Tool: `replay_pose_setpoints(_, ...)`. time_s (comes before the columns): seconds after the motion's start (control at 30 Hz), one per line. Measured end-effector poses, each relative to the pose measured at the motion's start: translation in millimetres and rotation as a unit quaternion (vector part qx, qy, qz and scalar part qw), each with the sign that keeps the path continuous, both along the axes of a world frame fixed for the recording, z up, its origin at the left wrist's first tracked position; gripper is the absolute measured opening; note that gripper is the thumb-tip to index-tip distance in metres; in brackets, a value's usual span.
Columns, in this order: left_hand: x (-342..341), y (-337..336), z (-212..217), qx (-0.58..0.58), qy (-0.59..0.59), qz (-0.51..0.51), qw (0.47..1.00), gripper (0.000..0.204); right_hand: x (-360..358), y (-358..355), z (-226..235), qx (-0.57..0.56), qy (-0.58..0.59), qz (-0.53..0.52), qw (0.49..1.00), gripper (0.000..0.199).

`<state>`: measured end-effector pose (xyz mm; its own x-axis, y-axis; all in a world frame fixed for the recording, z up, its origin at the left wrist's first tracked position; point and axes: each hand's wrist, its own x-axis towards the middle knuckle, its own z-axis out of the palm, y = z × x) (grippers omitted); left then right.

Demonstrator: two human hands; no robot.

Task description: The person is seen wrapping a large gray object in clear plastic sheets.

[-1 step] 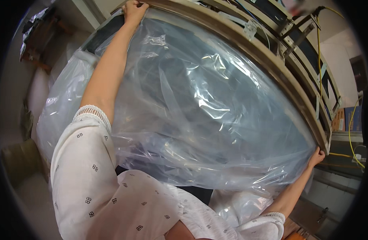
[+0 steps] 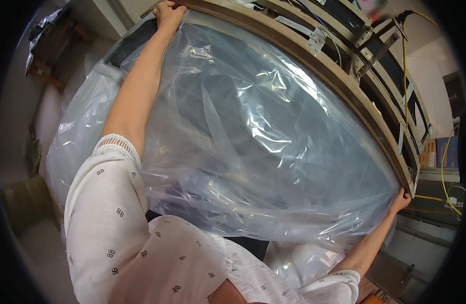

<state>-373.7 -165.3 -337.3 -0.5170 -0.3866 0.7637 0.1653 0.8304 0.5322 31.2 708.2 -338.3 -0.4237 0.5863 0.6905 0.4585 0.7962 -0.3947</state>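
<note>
A wide sheet of clear plastic film [image 2: 273,126] is spread in front of me, wrinkled and shiny. Its far edge runs along a long wooden-looking bar [image 2: 288,38] of a machine. At the far left, my left hand [image 2: 169,17] is closed at the film's corner beside the bar's end, fingers bent. My right hand [image 2: 400,200] is closed on the film's other corner, close to the bar's right end. The fingertips of both hands are partly hidden. The film's near part hangs in loose folds towards my body.
Behind the bar, the machine carries metal brackets [image 2: 316,41] and a lever-like metal arm [image 2: 380,48]. A yellow cable [image 2: 404,76] hangs down on the right. More loose film [image 2: 86,126] bulges at the left. Cartons [image 2: 443,152] stand at the far right.
The brackets and bar behind the film's edge sit slightly lower in the picture. Both hands and the film stay almost where they were.
</note>
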Motion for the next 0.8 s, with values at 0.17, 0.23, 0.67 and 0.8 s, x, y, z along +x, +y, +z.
replay_pose_setpoints(0.17, 9, -26, 12, 0.492, 0.095, -0.086, 0.861, 0.009, 10, 5, 13, -0.204, 0.008, 0.025, 0.979, 0.036)
replay_pose_setpoints(0.23, 2, -39, 11, 0.287, 0.146, 0.049, 0.946, 0.010, 4, 1, 11, -0.191, 0.025, 0.047, 0.980, 0.035)
replay_pose_setpoints(0.67, 18, -19, 10, 0.054, -0.234, -0.206, 0.949, 0.033, 1, -29, 30, -0.445, 0.108, 0.177, 0.871, 0.048)
replay_pose_setpoints(0.8, 86, -40, 81, 0.284, -0.133, -0.267, 0.911, 0.036, 28, -98, 43, -0.009, -0.150, 0.089, 0.985, 0.042)
